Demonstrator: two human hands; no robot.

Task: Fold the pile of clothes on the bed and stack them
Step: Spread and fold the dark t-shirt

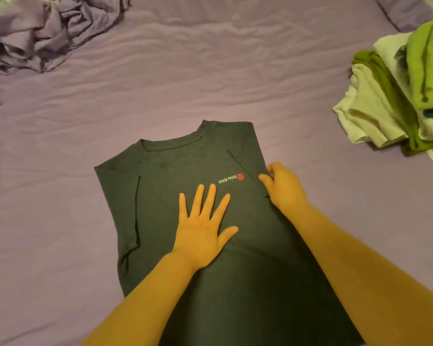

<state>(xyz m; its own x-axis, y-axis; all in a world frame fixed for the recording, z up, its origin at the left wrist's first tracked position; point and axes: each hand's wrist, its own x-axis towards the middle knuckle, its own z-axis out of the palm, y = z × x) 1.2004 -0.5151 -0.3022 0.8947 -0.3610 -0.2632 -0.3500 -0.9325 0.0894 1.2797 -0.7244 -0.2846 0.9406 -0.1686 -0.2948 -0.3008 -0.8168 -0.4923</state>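
Viewed from above, looking down a bed [210,71] covered by a wrinkled lilac sheet. Far up and left of the dark T-shirt [185,158]: a crumpled heap of purple-grey bedding [43,33], bunched in loose folds. In the middle, nearest the viewer: the dark T-shirt, spread front-up, collar pointing away, both sleeves tucked in over the body, a small red-and-white logo [231,178] on the chest. Pressed flat on the T-shirt's chest: the left hand [203,228], palm down, fingers straight and spread apart. At the T-shirt's right edge, beside the logo: the right hand [283,188], fingers curled and pinching the folded sleeve edge. Well right of the T-shirt, apart from it: a stack of folded clothes [390,96] in white, pale green and bright green, leaning slightly, one white strip trailing onto the sheet.
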